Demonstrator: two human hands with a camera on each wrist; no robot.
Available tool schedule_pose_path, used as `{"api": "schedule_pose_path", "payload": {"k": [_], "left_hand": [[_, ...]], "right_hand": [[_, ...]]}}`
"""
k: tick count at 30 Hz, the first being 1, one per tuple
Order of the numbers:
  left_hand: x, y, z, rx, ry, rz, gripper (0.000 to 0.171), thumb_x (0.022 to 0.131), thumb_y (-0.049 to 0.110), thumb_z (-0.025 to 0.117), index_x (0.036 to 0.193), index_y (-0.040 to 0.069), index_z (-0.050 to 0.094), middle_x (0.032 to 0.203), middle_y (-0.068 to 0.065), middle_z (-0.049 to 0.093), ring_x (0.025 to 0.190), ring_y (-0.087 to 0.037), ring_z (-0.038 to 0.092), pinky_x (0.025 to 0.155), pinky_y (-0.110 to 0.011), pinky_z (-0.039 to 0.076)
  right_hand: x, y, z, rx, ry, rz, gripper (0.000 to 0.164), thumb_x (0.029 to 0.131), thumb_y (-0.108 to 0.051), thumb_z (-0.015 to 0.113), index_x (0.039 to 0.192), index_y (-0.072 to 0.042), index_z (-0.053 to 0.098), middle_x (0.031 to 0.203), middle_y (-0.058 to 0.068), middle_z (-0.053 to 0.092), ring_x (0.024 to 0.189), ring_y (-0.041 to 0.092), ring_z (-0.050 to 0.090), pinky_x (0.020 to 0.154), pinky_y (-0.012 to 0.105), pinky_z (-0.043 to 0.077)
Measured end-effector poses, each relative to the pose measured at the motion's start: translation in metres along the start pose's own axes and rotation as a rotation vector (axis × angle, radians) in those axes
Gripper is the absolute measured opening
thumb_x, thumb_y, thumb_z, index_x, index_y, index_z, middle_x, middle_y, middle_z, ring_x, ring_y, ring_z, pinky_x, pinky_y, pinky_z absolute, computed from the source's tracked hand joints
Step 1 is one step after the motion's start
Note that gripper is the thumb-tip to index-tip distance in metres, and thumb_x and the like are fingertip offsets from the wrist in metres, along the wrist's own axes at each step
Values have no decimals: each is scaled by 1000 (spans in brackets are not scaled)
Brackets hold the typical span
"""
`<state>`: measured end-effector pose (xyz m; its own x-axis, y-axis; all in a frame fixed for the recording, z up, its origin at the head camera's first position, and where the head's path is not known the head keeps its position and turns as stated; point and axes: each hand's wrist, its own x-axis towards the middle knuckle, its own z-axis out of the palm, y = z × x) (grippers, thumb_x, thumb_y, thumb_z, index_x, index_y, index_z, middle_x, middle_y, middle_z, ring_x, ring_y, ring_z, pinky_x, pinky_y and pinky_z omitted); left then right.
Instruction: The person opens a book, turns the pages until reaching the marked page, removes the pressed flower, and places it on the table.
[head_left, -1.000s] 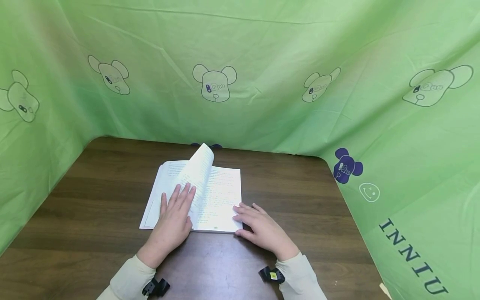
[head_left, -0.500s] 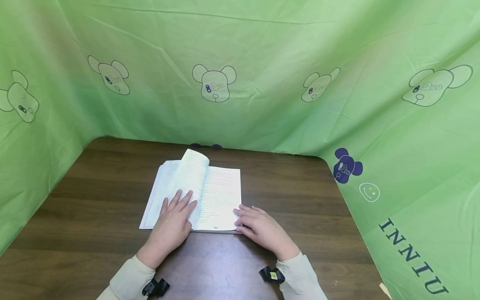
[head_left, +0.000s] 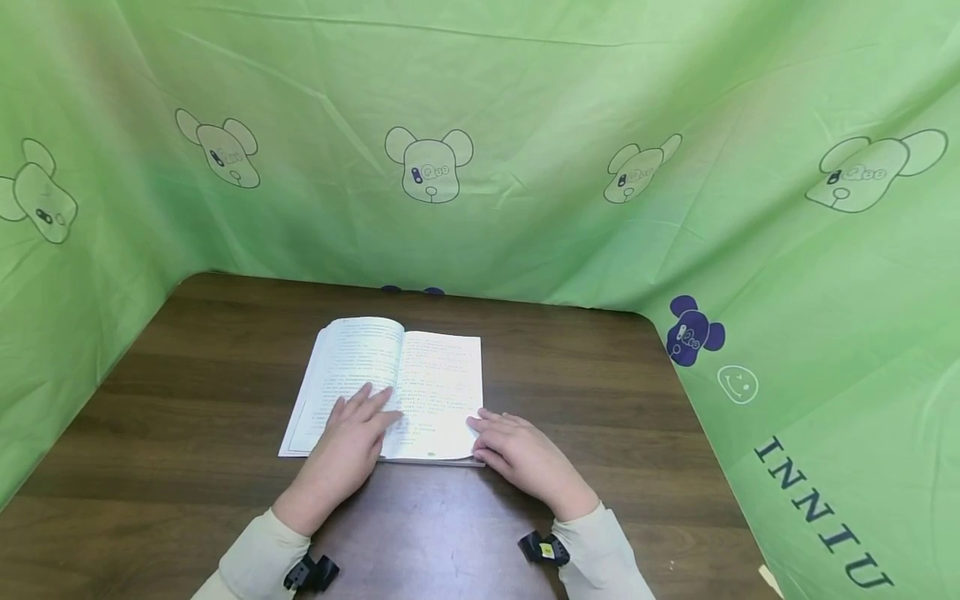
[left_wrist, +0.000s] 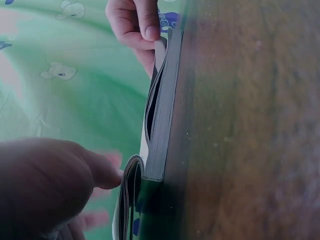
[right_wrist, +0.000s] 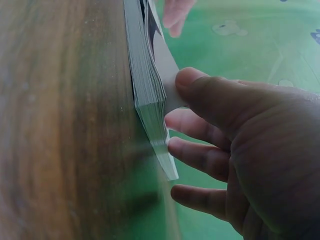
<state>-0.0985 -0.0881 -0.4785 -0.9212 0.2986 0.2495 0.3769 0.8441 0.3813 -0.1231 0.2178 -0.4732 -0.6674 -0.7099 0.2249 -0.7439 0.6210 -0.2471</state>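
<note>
Fingers [head_left: 375, 402] of the left hand [head_left: 343, 454] spread over the open book [head_left: 442, 375], gripping nothing; the right hand [head_left: 528, 462] pinches a lifted page [right_wrist: 168, 85] at the book's near right corner

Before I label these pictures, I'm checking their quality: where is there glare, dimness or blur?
Head view: pale glare on the table, print in the book faint; left wrist view: dim, the left hand dark, its fingers blurred; right wrist view: dim, the right hand shaded, table blurred.
</note>
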Motion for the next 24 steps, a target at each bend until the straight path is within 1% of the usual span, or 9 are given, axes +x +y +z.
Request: {"api": "schedule_pose_path", "payload": {"k": [3, 5, 7, 10, 12, 15, 18, 22, 24], "left_hand": [[1, 2, -1, -26, -46, 103, 41, 92, -7, 65, 117, 21, 77, 144, -2, 63, 145, -34, 45, 116, -67, 29], [0, 3, -2, -44, -79, 138, 41, 90, -9, 65, 115, 22, 78, 140, 0, 66, 144, -33, 47, 117, -66, 29], [0, 5, -2, -46, -115, 152, 39, 91, -6, 65, 116, 21, 78, 139, 0, 66, 144, -33, 47, 118, -66, 28], [-2, 6, -1, -34, -154, 139, 32, 92, 2, 65, 116, 20, 77, 140, 0, 65, 146, -32, 44, 119, -65, 26], [-3, 6, 0, -28, -167, 133, 28, 94, 8, 66, 116, 21, 77, 141, 0, 64, 148, -32, 42, 119, -65, 25], [-4, 6, 1, -35, -160, 129, 22, 96, 19, 69, 116, 21, 78, 141, 0, 64, 149, -32, 40, 120, -65, 24], [-4, 6, 1, -48, -148, 129, 22, 95, 28, 74, 115, 21, 78, 140, 0, 65, 148, -32, 41, 120, -65, 24], [-3, 7, 1, -57, -140, 108, 23, 93, 30, 77, 114, 21, 79, 139, 0, 66, 148, -31, 42, 120, -64, 24], [-2, 7, 1, -53, -136, 93, 20, 93, 28, 77, 112, 22, 79, 137, 1, 67, 147, -30, 42, 121, -63, 24]], "right_hand": [[1, -1, -1, -2, 0, 12, 7, 98, -22, 70, 92, -22, 68, 138, 6, 67, 134, 26, 59, 110, 53, 46], [1, -2, -2, -4, 1, 24, 7, 99, -22, 69, 92, -22, 67, 138, 5, 67, 134, 25, 59, 110, 52, 46], [0, -3, -2, -6, 6, 35, 7, 99, -21, 69, 93, -22, 65, 138, 4, 67, 134, 24, 59, 110, 51, 46], [0, -3, -2, -8, 31, 27, 6, 99, -19, 68, 94, -22, 65, 136, 4, 68, 132, 24, 61, 109, 50, 47], [0, -3, -2, -13, 59, 11, 3, 100, -19, 67, 97, -20, 66, 134, 5, 69, 130, 24, 62, 108, 50, 47], [0, -1, -1, -15, 103, -13, 6, 101, -19, 65, 104, -15, 69, 131, 6, 71, 128, 25, 64, 107, 49, 49], [2, 0, 0, -16, 133, -26, 10, 100, -17, 66, 108, -13, 69, 129, 6, 72, 126, 25, 65, 106, 49, 50], [2, 0, -1, -14, 141, -28, 11, 99, -16, 67, 109, -14, 69, 129, 5, 72, 126, 24, 65, 106, 48, 50], [3, 0, -2, -12, 143, -26, 16, 99, -17, 67, 114, -12, 70, 129, 5, 72, 127, 23, 64, 107, 48, 49]]}}
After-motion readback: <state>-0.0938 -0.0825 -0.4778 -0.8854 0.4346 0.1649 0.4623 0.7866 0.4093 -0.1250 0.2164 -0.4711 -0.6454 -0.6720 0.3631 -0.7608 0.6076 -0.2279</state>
